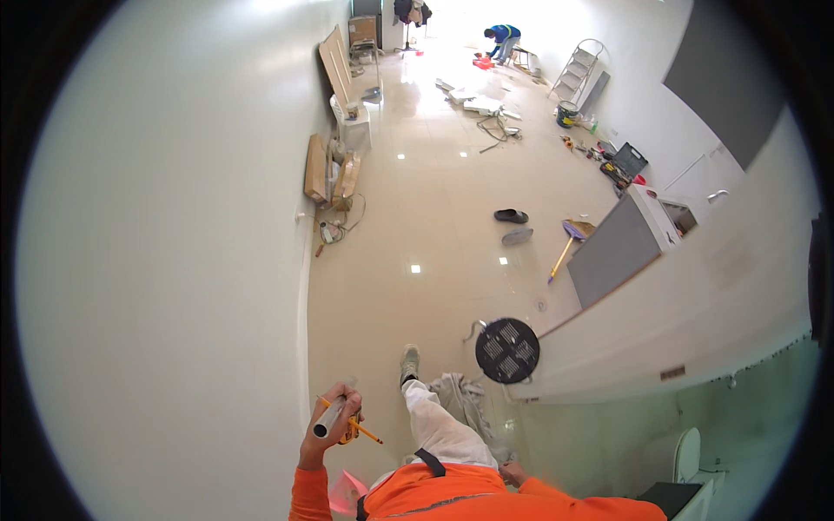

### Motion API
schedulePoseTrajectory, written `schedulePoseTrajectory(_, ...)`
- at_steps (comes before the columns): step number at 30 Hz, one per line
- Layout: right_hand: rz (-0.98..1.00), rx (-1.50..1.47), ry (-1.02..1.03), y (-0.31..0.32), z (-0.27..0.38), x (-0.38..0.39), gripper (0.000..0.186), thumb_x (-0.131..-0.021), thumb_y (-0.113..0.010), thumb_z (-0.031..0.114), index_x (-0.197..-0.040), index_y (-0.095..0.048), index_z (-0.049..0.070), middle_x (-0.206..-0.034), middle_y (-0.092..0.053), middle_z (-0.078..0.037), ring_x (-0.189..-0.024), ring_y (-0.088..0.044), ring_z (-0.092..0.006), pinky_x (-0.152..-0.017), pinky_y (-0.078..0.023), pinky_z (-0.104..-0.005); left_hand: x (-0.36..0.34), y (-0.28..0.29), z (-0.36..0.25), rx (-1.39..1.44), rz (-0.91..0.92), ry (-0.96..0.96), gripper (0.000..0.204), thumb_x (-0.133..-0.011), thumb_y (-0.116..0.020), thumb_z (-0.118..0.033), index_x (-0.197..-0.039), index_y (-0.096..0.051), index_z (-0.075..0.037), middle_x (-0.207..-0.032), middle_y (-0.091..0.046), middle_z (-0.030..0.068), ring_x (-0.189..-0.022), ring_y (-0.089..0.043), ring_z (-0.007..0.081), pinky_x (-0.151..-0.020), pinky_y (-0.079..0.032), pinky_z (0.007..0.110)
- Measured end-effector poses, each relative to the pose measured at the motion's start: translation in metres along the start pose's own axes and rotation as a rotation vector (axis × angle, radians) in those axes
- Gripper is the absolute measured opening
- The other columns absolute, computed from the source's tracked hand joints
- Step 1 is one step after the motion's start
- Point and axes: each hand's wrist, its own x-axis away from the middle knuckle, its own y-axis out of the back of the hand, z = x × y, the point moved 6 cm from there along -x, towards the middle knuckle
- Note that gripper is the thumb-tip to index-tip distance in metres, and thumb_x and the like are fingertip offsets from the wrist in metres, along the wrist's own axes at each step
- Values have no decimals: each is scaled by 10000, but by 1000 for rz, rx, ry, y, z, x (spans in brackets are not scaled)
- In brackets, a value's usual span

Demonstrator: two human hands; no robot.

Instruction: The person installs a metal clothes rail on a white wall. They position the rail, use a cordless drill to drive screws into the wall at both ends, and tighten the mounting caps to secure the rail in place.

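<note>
My left hand is closed round a light grey tube, whose open end faces up toward me. A thin yellow pencil sticks out across the same grip. Under the fingers there is a small yellow and black object, mostly covered, its kind unclear. My right hand hangs low beside my right hip, partly behind the orange sleeve, with its fingers too hidden to read. A crumpled grey cloth lies on the floor beside my leg, forward of that hand.
A round black slotted stool top stands ahead right. Farther along are dark shoes, a broom, a grey cabinet and an open toolbox. Cardboard boxes line the left wall. Another person bends down far off.
</note>
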Motion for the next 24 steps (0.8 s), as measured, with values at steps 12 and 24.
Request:
schedulePoseTrajectory(12,144,-12,386,-19,569,-160,302,-955,-638,245,-1082,-708,-21,-892,-753,-154,-743,-745,-233,-594,-600,-362,-354,176,63,-50,-332,188,249,-1026,-651,-213,-862,-604,-31,-764,-635,43,-643,-639,157,-598,-532,343)
schedulePoseTrajectory(24,173,230,708,-60,1046,-201,354,-1013,-616,338,-1100,-695,5,-883,-764,-96,-750,-745,-180,-676,-618,-338,-514,236,250,882,-661,991,392,-1027,-535,-323,-1207,-513,25,-944,-656,219,-839,-697,392,-744,-573,608)
